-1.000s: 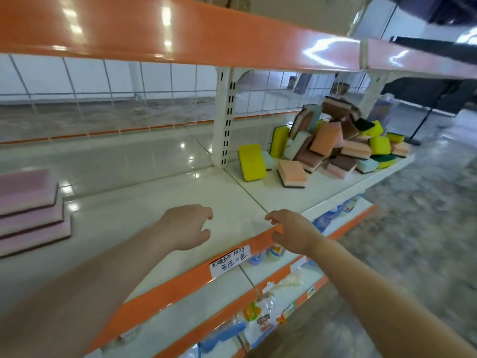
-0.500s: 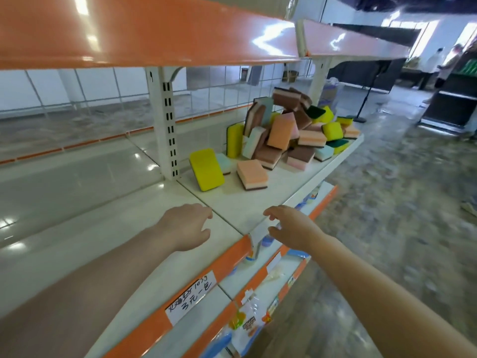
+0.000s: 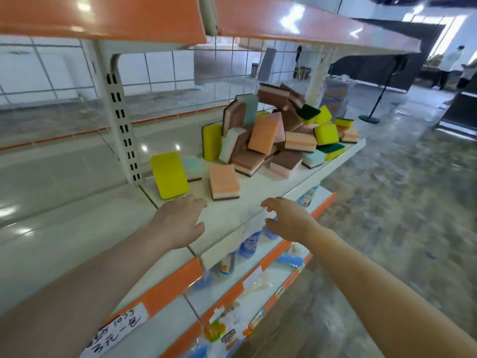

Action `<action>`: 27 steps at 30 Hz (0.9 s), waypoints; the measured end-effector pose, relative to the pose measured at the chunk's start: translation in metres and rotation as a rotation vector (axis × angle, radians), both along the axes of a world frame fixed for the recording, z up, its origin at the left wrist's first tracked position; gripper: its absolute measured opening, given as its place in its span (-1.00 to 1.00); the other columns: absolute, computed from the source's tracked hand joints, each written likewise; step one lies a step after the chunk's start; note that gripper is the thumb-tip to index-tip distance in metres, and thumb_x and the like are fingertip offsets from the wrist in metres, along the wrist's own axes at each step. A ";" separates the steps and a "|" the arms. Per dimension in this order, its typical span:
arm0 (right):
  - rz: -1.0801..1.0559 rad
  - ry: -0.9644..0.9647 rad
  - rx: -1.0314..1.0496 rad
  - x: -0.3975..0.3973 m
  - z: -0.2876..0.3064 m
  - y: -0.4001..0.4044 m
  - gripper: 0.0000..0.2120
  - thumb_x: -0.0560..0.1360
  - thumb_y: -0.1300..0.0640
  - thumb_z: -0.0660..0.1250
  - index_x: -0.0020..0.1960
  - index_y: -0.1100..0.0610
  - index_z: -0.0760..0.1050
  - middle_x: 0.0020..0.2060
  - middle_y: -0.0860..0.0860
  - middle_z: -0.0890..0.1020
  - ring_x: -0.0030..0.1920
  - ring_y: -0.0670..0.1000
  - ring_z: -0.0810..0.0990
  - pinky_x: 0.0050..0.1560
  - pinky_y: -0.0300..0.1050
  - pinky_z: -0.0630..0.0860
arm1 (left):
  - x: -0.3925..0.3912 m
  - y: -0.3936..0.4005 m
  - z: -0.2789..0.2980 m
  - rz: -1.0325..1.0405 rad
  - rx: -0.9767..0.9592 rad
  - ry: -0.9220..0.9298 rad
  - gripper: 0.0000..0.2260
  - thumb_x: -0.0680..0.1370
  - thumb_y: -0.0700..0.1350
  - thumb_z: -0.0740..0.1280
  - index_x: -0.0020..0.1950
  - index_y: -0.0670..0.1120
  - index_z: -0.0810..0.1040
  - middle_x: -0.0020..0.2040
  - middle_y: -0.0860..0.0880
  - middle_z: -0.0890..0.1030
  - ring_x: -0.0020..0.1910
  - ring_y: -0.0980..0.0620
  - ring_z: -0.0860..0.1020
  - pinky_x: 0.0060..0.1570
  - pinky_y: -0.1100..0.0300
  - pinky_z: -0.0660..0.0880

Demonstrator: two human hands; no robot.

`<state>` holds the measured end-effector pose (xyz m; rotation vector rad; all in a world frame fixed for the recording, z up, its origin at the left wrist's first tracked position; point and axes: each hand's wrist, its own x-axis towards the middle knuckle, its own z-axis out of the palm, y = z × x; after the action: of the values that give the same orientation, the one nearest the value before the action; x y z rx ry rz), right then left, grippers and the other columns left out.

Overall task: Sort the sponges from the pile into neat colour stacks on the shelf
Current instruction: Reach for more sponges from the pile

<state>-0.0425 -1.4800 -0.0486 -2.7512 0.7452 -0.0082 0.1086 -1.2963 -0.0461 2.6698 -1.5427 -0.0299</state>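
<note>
On the far left: a handwritten white paper price label (image 3: 117, 332) was stuck to the orange front strip of the cream metal shelf (image 3: 227, 220), low in the view.
Shelf upright: a white slotted metal post (image 3: 121, 130) rose from the back of the shelf, just left of the sponges.
Left hand: the left hand (image 3: 178, 223) hovered above the shelf surface near its front, fingers loosely curled and holding nothing; whether it touched the shelf could not be told.
Nearest sponges: a flat yellow rectangular sponge (image 3: 169, 174) leaned tilted just beyond the left hand, a pale teal sponge (image 3: 192, 167) lay just behind it, and an orange-and-pink layered sponge with a dark base (image 3: 224, 182) lay flat just to its right, apart from the heap.
Right hand: the right hand (image 3: 286, 220) was at the shelf's front edge, fingers relaxed and slightly bent, gripping nothing.
Pile: the jumbled pile of sponges (image 3: 278, 130) sat farther back and to the right on the same shelf, mixing brown-and-pink, orange, teal, and yellow-and-green pieces, some upright, some tilted against each other.
Lower shelf: blue-capped bottles (image 3: 247, 245) and packaged goods stood below the right hand, partly hidden by the shelf edge.
Far right: a black stand (image 3: 371, 112) stood on the mottled grey floor (image 3: 387, 202), and a person in white (image 3: 447, 65) stood well off in the background.
</note>
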 end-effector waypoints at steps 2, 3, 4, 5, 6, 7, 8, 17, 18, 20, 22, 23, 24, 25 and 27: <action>0.025 0.009 -0.003 -0.003 0.002 -0.018 -0.57 0.54 0.13 0.22 0.40 0.07 0.29 0.25 0.01 0.47 0.21 0.02 0.45 0.08 -0.22 0.34 | -0.007 -0.016 0.002 0.030 -0.013 -0.019 -0.61 0.57 0.03 0.18 0.37 -0.03 0.31 0.28 -0.04 0.40 0.27 -0.05 0.36 0.12 0.10 0.38; 0.034 0.014 -0.006 -0.004 0.003 -0.027 -0.56 0.54 0.13 0.21 0.41 0.07 0.29 0.26 0.01 0.46 0.21 0.02 0.45 0.09 -0.21 0.35 | -0.010 -0.024 0.003 0.046 -0.016 -0.019 -0.61 0.57 0.03 0.18 0.37 -0.03 0.31 0.27 -0.05 0.41 0.26 -0.06 0.37 0.11 0.09 0.39; 0.042 0.017 -0.010 -0.005 0.004 -0.036 -0.56 0.54 0.12 0.21 0.41 0.06 0.28 0.26 0.00 0.46 0.21 0.02 0.45 0.09 -0.20 0.36 | -0.014 -0.031 0.003 0.058 -0.014 -0.018 -0.61 0.56 0.03 0.18 0.36 -0.04 0.31 0.25 -0.06 0.42 0.25 -0.06 0.37 0.11 0.08 0.40; 0.048 0.021 -0.016 -0.007 0.005 -0.044 -0.56 0.54 0.12 0.21 0.41 0.06 0.28 0.26 0.00 0.46 0.21 0.02 0.46 0.09 -0.20 0.36 | -0.017 -0.039 0.003 0.066 -0.010 -0.018 -0.62 0.56 0.04 0.18 0.36 -0.04 0.31 0.24 -0.06 0.42 0.23 -0.07 0.38 0.11 0.07 0.41; 0.053 0.026 -0.021 -0.009 0.005 -0.052 -0.56 0.54 0.12 0.21 0.42 0.06 0.27 0.26 0.01 0.46 0.22 0.02 0.45 0.10 -0.18 0.37 | -0.021 -0.047 0.003 0.073 -0.006 -0.017 -0.62 0.56 0.04 0.18 0.35 -0.04 0.32 0.23 -0.07 0.43 0.23 -0.07 0.39 0.11 0.05 0.41; 0.054 0.029 -0.026 -0.010 0.005 -0.060 -0.55 0.54 0.12 0.21 0.42 0.06 0.27 0.27 0.01 0.45 0.22 0.02 0.45 0.11 -0.16 0.38 | -0.024 -0.054 0.003 0.081 -0.007 -0.017 -0.62 0.56 0.04 0.19 0.34 -0.04 0.32 0.23 -0.07 0.43 0.22 -0.07 0.39 0.11 0.05 0.41; 0.053 0.033 -0.031 -0.013 0.005 -0.068 -0.55 0.54 0.12 0.21 0.42 0.06 0.27 0.27 0.01 0.45 0.23 0.03 0.44 0.13 -0.15 0.37 | -0.027 -0.062 0.002 0.091 -0.010 -0.018 -0.62 0.56 0.05 0.19 0.34 -0.04 0.32 0.24 -0.06 0.43 0.22 -0.07 0.39 0.11 0.05 0.41; 0.007 0.026 -0.041 -0.022 -0.002 -0.123 -0.49 0.52 0.12 0.25 0.44 0.08 0.24 0.29 0.05 0.43 0.25 0.07 0.44 0.17 -0.08 0.44 | -0.036 -0.114 -0.010 0.149 -0.044 -0.004 -0.57 0.54 0.04 0.19 0.39 0.01 0.27 0.30 -0.02 0.37 0.28 -0.05 0.35 0.15 0.09 0.35; 0.001 0.016 -0.046 -0.021 -0.003 -0.129 -0.49 0.52 0.12 0.26 0.44 0.08 0.25 0.29 0.05 0.43 0.25 0.07 0.44 0.16 -0.09 0.43 | -0.035 -0.118 -0.010 0.154 -0.051 -0.003 -0.58 0.54 0.04 0.19 0.39 0.01 0.28 0.30 -0.02 0.37 0.27 -0.06 0.36 0.15 0.08 0.36; -0.006 0.001 -0.056 -0.019 -0.005 -0.139 -0.49 0.52 0.12 0.25 0.44 0.09 0.24 0.29 0.06 0.43 0.25 0.07 0.43 0.12 -0.12 0.41 | -0.032 -0.126 -0.010 0.151 -0.077 0.005 -0.58 0.54 0.04 0.19 0.39 0.02 0.29 0.28 -0.02 0.39 0.26 -0.05 0.36 0.14 0.09 0.35; -0.013 -0.006 -0.064 -0.017 -0.007 -0.148 -0.49 0.52 0.11 0.24 0.45 0.10 0.23 0.29 0.07 0.42 0.25 0.08 0.43 0.09 -0.12 0.39 | -0.029 -0.131 -0.010 0.128 -0.102 0.011 -0.60 0.55 0.03 0.18 0.39 0.03 0.30 0.28 0.00 0.40 0.25 -0.03 0.36 0.13 0.12 0.33; -0.017 -0.008 -0.066 -0.015 -0.008 -0.152 -0.49 0.53 0.11 0.24 0.45 0.11 0.22 0.29 0.07 0.41 0.25 0.08 0.42 0.09 -0.11 0.39 | -0.027 -0.134 -0.010 0.116 -0.109 0.013 -0.60 0.55 0.02 0.18 0.38 0.03 0.31 0.27 0.01 0.40 0.24 -0.02 0.36 0.12 0.13 0.32; -0.018 -0.010 -0.070 -0.015 -0.008 -0.154 -0.49 0.53 0.10 0.23 0.45 0.11 0.22 0.29 0.08 0.41 0.25 0.09 0.42 0.09 -0.11 0.39 | -0.026 -0.136 -0.010 0.107 -0.112 0.018 -0.61 0.55 0.01 0.18 0.38 0.03 0.31 0.27 0.01 0.40 0.24 -0.01 0.36 0.10 0.14 0.31; -0.018 -0.015 -0.073 -0.012 -0.008 -0.158 -0.49 0.53 0.10 0.23 0.45 0.12 0.22 0.29 0.08 0.40 0.26 0.09 0.41 0.09 -0.10 0.39 | -0.024 -0.140 -0.010 0.100 -0.107 0.024 -0.61 0.56 0.01 0.18 0.38 0.02 0.31 0.27 0.02 0.40 0.25 0.00 0.35 0.10 0.15 0.30; -0.021 -0.043 -0.086 -0.005 -0.008 -0.166 -0.49 0.53 0.11 0.22 0.45 0.12 0.22 0.30 0.09 0.40 0.28 0.10 0.38 0.12 -0.08 0.39 | -0.017 -0.151 -0.009 0.084 -0.089 0.026 -0.60 0.57 0.01 0.17 0.40 0.01 0.29 0.30 0.01 0.38 0.28 0.00 0.34 0.15 0.13 0.31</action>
<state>-0.0473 -1.6459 -0.0569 -2.8141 0.7798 -0.1061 0.0920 -1.4473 -0.0550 2.6517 -1.3888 0.0076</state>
